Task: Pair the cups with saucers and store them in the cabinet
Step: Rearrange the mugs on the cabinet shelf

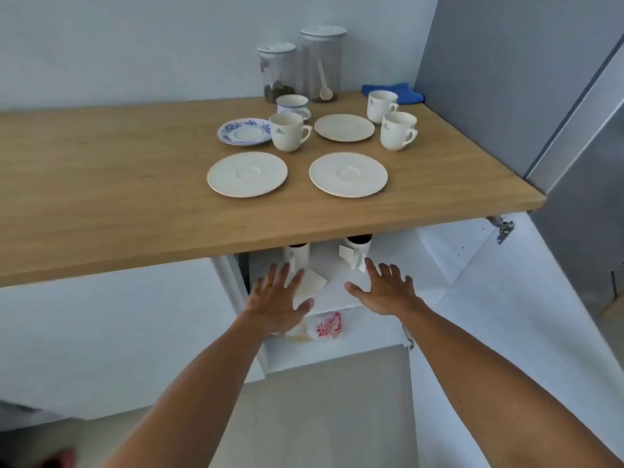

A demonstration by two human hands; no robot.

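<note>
1. Left hand point(277, 298) and right hand point(385, 292): palms down, fingers spread wide, holding nothing, extended at the open cabinet point(449, 248)
2. On the counter point(118, 180): three white cups point(288, 131), one blue-rimmed cup point(292, 104)
3. Beside them: three white saucers point(247, 174), one blue-patterned saucer point(244, 131)

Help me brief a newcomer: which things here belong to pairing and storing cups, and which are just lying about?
Job: blue cup, white cups, blue saucer, white saucers, cabinet.
Lying about: short jar, tall jar, blue cloth, mugs, packet.
</note>
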